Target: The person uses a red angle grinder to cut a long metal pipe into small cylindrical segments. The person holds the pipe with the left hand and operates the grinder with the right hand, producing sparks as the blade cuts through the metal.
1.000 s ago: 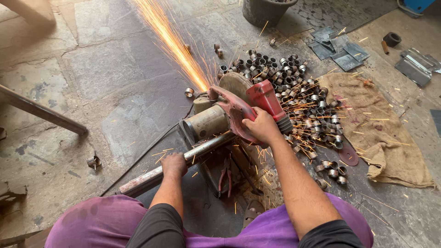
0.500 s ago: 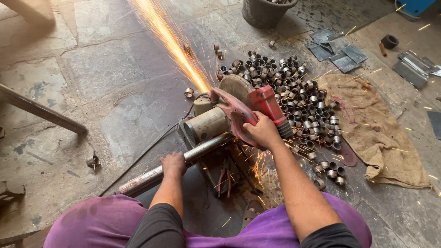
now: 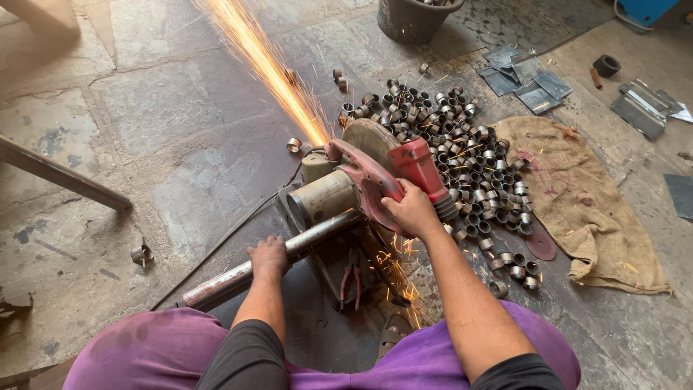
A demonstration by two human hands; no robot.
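the metal pipe [image 3: 274,258] lies on the stone floor [image 3: 166,130] in front of us, running from lower left up to the right into the chop saw [image 3: 361,184], where its far end passes under the saw's body. at the far left we see a dark metal bar [image 3: 65,177] slanting across the floor, and a single cut ring [image 3: 141,254] lying well apart from everything else. our left hand [image 3: 268,256] rests on top of the pipe about midway along it, fingers curled down around it in a closed grip. a thin dark cable [image 3: 216,249] runs over the floor just beside the pipe. a bright stream of sparks [image 3: 271,68] shoots up and to the left from the saw's disc [image 3: 369,137], and smaller sparks scatter near the floor under our right forearm. red-handled pliers [image 3: 351,278] lie just below the saw's base. our right hand [image 3: 413,211] is wrapped shut around the saw's red handle [image 3: 419,170], pressing on it from above. to the right of the saw a large heap of short cut rings [image 3: 469,173] spreads over the floor, touching the edge of a brown burlap sack [image 3: 585,206]. a worn cutting disc [image 3: 541,245] lies flat between the rings and the sack. farther back stand a dark bucket [image 3: 411,18] and some flat metal sheets [image 3: 527,76].
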